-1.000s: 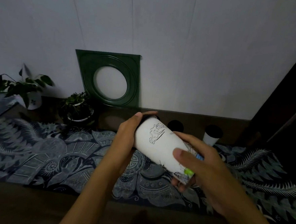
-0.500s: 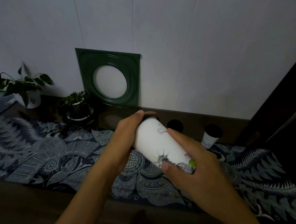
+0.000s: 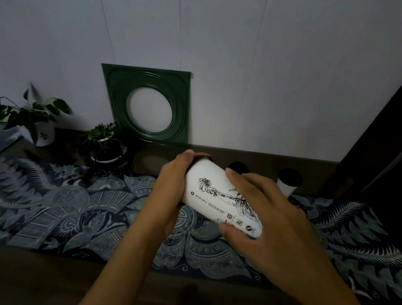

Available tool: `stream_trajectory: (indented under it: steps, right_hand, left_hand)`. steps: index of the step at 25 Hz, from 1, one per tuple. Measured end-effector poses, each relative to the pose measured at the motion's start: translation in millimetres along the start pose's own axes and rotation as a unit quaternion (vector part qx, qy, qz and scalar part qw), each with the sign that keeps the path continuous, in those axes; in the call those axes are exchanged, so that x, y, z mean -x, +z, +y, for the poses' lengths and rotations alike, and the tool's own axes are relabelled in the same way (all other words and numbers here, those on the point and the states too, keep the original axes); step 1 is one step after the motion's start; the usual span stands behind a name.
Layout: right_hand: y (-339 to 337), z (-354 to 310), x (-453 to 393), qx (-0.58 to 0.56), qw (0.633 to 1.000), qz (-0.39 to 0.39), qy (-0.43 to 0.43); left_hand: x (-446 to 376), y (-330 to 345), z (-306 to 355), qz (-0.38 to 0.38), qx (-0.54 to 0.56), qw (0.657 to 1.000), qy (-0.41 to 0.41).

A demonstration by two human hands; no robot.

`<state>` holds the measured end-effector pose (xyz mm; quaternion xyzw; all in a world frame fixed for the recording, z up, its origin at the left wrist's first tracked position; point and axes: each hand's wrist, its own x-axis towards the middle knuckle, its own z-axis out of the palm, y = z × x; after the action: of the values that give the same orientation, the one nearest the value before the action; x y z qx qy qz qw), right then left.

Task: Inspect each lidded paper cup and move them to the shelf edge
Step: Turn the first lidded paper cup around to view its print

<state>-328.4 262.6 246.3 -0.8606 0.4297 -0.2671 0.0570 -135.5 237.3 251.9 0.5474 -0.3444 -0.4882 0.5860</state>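
I hold a white paper cup (image 3: 212, 196) with a black lid tilted on its side above the patterned cloth, lid end pointing away to the upper left. A black line drawing and small printed symbols face me. My left hand (image 3: 171, 188) grips the lid end, thumb over the black rim. My right hand (image 3: 264, 218) grips the base end, thumb under and fingers over the top. Two more black-lidded cups stand at the back of the shelf: one (image 3: 238, 168) mostly hidden behind the held cup, the other (image 3: 288, 182) further right.
A blue patterned cloth (image 3: 60, 209) covers the dark wooden shelf. A green square frame (image 3: 148, 103) with a round opening leans on the white wall. Two potted plants (image 3: 105, 143) (image 3: 28, 119) stand at the back left. A dark panel (image 3: 391, 132) rises at right.
The cup has been turned about its long axis between both hands, bringing the line drawing and printed symbols to face me. My right hand's fingers have shifted over the cup's base end.
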Motion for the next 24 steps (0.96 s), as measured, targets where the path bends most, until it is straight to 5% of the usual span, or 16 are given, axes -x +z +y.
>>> stream_trajectory:
  steps: [3,6,9,11,13,17,21,24]
  right_hand:
    - [-1.2,-2.9,0.5,-0.151,0.985,-0.023,0.084]
    - [-7.0,0.1,-3.5,-0.462,0.860,-0.063,0.208]
    - [-11.1,1.8,-8.1,-0.589,0.763,-0.072,0.255]
    - [-11.2,3.2,-9.4,-0.565,0.782,-0.019,0.263]
    - [-11.1,3.9,-12.1,-0.485,0.841,0.071,0.231]
    - [-17.6,5.6,-27.3,-0.410,0.898,0.138,0.085]
    - [-22.5,13.5,-58.4,-0.557,0.826,0.089,-0.003]
    - [-16.3,10.3,-75.7,-0.611,0.787,0.083,0.024]
  left_hand:
    - [-1.5,-5.6,-2.4,-0.040,-0.048,0.996,0.070]
    - [1.1,-12.5,-4.0,-0.108,-0.072,0.979,0.156]
    - [3.6,-13.7,-6.9,-0.117,-0.054,0.974,0.186]
    - [7.0,-5.3,-7.0,-0.077,-0.016,0.985,0.156]
    - [10.7,2.2,-7.8,-0.026,0.058,0.996,0.069]
    - [21.4,7.4,-13.1,-0.100,0.210,0.962,-0.142]
    - [24.4,18.6,-12.0,-0.211,0.276,0.884,-0.313]
    - [24.7,25.4,-11.8,-0.229,0.321,0.861,-0.321]
